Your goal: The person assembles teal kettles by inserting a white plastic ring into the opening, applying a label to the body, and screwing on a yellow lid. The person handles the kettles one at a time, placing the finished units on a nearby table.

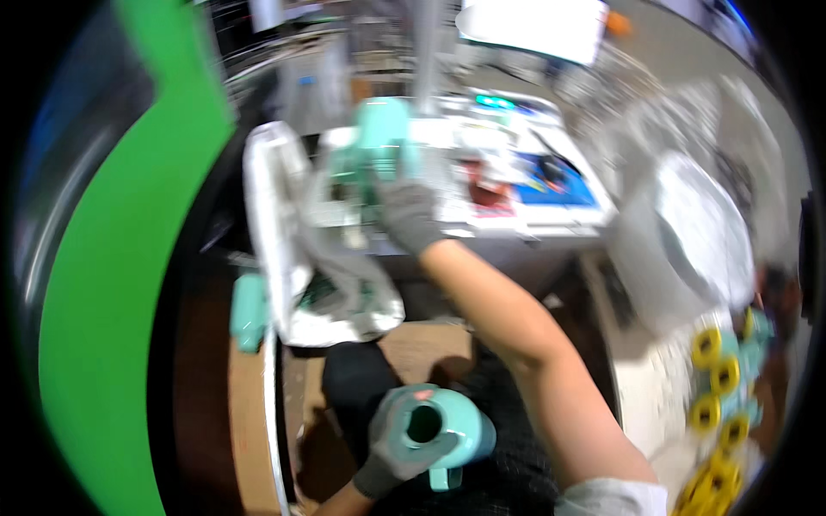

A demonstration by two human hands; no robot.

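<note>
Far out over the cluttered white tabletop (551, 219): grey-gloved right hand (406, 211), grip clamped on upright mint-green plastic housing (384, 138). Close by the body: gloved left hand (397, 443) wrapped round mint-green plastic cylinder (452, 430), open bore facing up.

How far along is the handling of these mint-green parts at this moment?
Done: a row of mint parts with yellow caps lies at right. In hand: the left hand grips a mint tube; the right hand holds another mint part at the blurred machine. Left: one mint piece sits by the plastic bag.
</note>
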